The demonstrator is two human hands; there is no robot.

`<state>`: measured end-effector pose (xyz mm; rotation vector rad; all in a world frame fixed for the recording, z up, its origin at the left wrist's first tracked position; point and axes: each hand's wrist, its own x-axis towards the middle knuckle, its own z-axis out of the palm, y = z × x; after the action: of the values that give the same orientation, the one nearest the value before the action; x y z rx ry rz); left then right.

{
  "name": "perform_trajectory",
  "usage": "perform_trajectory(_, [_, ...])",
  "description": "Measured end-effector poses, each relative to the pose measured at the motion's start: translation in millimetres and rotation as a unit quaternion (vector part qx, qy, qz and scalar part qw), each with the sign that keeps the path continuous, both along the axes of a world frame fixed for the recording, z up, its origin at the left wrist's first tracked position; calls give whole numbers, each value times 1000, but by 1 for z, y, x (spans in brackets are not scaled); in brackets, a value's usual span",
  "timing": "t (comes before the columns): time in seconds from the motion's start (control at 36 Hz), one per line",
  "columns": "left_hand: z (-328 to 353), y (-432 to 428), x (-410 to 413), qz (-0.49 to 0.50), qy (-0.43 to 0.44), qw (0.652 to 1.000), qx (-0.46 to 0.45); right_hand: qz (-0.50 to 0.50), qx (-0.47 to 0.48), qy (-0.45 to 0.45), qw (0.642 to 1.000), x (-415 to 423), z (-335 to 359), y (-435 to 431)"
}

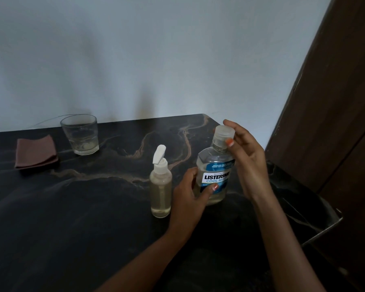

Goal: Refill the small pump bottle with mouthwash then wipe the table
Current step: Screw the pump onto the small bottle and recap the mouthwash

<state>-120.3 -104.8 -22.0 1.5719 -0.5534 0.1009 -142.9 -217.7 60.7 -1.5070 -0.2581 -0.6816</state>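
Beside the small pump bottle (160, 186) on the table (72, 207), the mouthwash bottle (216, 165) is held steady by the left hand (188, 199), its cap (222, 132) pinched by the right hand (249, 163), to be twisted slowly.

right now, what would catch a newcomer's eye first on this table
The mouthwash bottle stands out near the table's right edge, the left hand gripping its body and the right hand pinching its cap. Just left of it stands the small pump bottle; a folded brown cloth and a glass sit far left.
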Motion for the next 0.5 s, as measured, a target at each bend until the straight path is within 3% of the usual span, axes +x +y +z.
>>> perform_trajectory(0.5, [0,0,0,0,1,1000,-5,-31,-5,-14,999,3,-2,5])
